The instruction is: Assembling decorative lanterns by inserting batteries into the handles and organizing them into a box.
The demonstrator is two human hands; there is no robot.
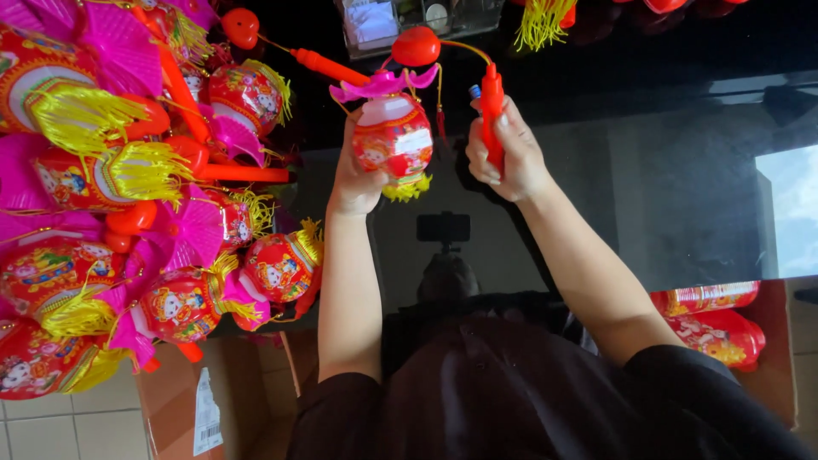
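Fingers (362, 119) of left hand (356, 175) wrapped round red paper lantern (392, 136), raised above black table (682, 170); right hand (503, 158) clenched on orange handle stick (492, 111); heap of finished lanterns (128, 196) at left; assembly seemingly near done, seating next.

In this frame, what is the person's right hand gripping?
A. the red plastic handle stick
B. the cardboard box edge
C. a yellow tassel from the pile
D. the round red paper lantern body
A: the right hand is closed around the red plastic handle stick, while the left hand holds the round red paper lantern with pink petal top.
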